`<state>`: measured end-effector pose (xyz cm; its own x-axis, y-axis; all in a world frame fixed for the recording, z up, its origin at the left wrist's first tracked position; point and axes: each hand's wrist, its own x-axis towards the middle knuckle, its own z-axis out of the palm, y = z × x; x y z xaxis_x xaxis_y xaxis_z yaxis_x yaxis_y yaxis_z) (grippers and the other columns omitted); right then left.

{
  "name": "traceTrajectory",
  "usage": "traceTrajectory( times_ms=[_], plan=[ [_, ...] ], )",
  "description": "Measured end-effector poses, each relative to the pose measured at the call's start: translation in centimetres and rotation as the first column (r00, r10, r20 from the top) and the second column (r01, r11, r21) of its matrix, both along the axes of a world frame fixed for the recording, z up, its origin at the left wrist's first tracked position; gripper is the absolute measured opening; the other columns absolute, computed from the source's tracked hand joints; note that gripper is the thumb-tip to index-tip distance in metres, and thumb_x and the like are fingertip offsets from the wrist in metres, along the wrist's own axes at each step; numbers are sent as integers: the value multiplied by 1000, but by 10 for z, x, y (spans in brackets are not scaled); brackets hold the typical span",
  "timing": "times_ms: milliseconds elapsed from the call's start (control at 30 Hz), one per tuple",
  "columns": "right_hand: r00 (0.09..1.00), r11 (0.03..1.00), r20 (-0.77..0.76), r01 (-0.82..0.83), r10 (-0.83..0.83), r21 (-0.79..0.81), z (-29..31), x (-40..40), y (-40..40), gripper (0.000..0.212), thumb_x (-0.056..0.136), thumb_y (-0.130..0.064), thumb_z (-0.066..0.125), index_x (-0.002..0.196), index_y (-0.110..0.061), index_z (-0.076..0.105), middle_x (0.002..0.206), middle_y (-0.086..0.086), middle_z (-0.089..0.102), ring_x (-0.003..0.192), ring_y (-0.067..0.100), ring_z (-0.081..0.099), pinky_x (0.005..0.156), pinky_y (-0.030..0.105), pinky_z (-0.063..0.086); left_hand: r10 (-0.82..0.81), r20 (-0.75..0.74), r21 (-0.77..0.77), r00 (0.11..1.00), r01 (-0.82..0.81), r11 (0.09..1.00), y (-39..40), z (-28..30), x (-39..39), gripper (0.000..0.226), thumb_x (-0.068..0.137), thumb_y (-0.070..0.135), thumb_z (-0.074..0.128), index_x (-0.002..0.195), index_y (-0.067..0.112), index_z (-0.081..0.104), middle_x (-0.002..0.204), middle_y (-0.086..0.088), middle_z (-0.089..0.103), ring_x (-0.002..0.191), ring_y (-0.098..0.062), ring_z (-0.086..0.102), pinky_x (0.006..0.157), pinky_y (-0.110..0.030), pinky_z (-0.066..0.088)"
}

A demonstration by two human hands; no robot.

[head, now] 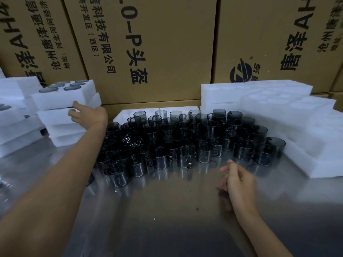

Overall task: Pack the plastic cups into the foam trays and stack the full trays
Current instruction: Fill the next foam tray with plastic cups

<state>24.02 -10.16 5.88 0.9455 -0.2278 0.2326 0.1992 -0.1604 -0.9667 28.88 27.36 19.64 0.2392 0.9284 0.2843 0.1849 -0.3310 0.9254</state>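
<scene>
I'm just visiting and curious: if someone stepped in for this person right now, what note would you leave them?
Left hand: fingers open, touching the stack of full foam trays at far left.
Right hand: loosely curled, holding nothing, over the metal table.
Done: several trays filled and stacked.
Left: a crowd of dark loose cups mid-table; empty trays wait at right.

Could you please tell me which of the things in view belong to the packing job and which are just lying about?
Part of the job:
- smoky cups crowded on the metal table
- filled trays, stacked at left, left hand touching them
- empty trays, piled at right
- right hand, holding nothing

Just lying about:
- cardboard boxes behind
</scene>
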Motion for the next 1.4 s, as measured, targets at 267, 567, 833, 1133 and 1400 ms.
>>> traceTrajectory(
  times_ms=[267,567,833,1133,1400],
  plan=[
    [999,998,-47,2,1,61,3,-1,-4,41,102,-35,43,71,-21,66,49,-3,57,44,5,52,64,35,48,-205,0,333,979,194,923,-134,-17,-26,68,83,6,57,147,10,33,150,-17,26,142,-34,24,117,-46,19],
    [944,922,307,218,-117,-320,22,-29,-15,12,86,-15,61,95,-21,67,93,-7,67,96,16,53,84,37,45,-469,-200,400,860,508,763,-294,-95,-72,66,83,10,59,146,13,36,148,-13,30,142,-29,23,117,-44,20],
    [891,707,410,419,-198,-570,113,33,-123,61,84,-16,56,144,-15,42,154,6,38,143,28,29,110,45,27,-381,-540,646,751,659,385,-318,-131,-86,46,92,17,48,138,14,49,149,-12,38,145,-28,24,124,-44,3],
    [967,365,129,204,-220,-908,128,109,-171,50,97,-23,54,143,-13,39,155,11,34,149,35,15,115,50,23,-397,-558,655,729,680,328,-319,-134,-82,42,91,15,49,133,14,54,147,-12,41,144,-28,27,124,-46,9],
    [876,730,456,208,156,-651,118,26,-165,23,91,-12,63,110,-19,52,164,-7,20,117,20,47,76,36,49,-686,176,459,706,558,692,-309,-116,-94,36,91,8,48,125,15,55,131,-2,48,128,-18,44,110,-43,35]
  ],
)
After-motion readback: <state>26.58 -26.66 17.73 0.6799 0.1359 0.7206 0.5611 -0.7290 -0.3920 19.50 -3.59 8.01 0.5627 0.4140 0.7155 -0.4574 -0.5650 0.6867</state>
